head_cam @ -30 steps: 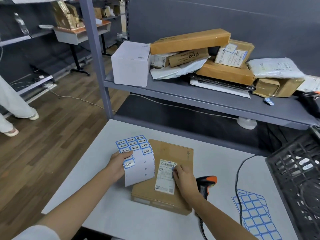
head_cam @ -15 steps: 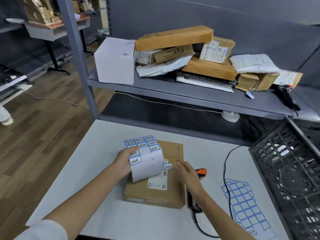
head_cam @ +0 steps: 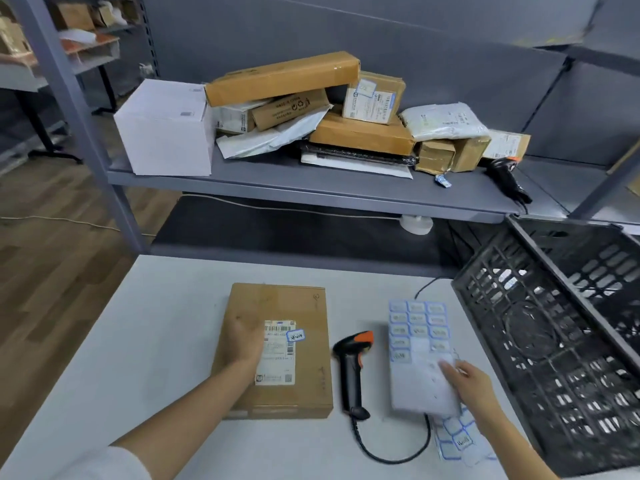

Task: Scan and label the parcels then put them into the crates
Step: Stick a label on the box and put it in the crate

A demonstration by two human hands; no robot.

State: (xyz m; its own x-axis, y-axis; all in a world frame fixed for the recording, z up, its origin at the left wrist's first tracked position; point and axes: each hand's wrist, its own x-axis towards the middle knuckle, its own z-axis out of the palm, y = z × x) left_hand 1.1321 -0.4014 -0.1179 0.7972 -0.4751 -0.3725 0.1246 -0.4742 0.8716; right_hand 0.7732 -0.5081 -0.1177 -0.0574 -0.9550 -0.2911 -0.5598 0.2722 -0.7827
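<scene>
Two hands worked the white worktop (head_cam: 166,341) at once. The left hand (head_cam: 246,341) lay flat on the brown parcel (head_cam: 277,351), fingers straight and gripping nothing, palm over the left part of its shipping label (head_cam: 277,355); this looked like a steadying press, or the start of sliding the box. A small blue-bordered sticker (head_cam: 296,335) sat at the label's upper right corner, so the labelling step seemed done for this parcel. The right hand (head_cam: 467,379) had its fingers on the lower part of the sticker sheet (head_cam: 420,358), which lay on the worktop; whether they pinched its edge or merely pressed on it I could not tell. A second sheet (head_cam: 453,441) peeked out beneath, toward the near edge.

Between parcel and sheets lay the handheld scanner (head_cam: 353,368), head pointing toward the far edge, its cable (head_cam: 391,455) looping along the near side under the sheets. The black crate (head_cam: 540,344) stood tilted at the right edge of the worktop, its open mouth turned toward the parcel.

For room: the left half of the worktop was bare, but the likely path to the crate crossed the scanner and the sheets, so the parcel would probably need lifting over them rather than sliding. More parcels (head_cam: 311,109) waited piled on the grey shelf (head_cam: 311,188) behind the far edge.
</scene>
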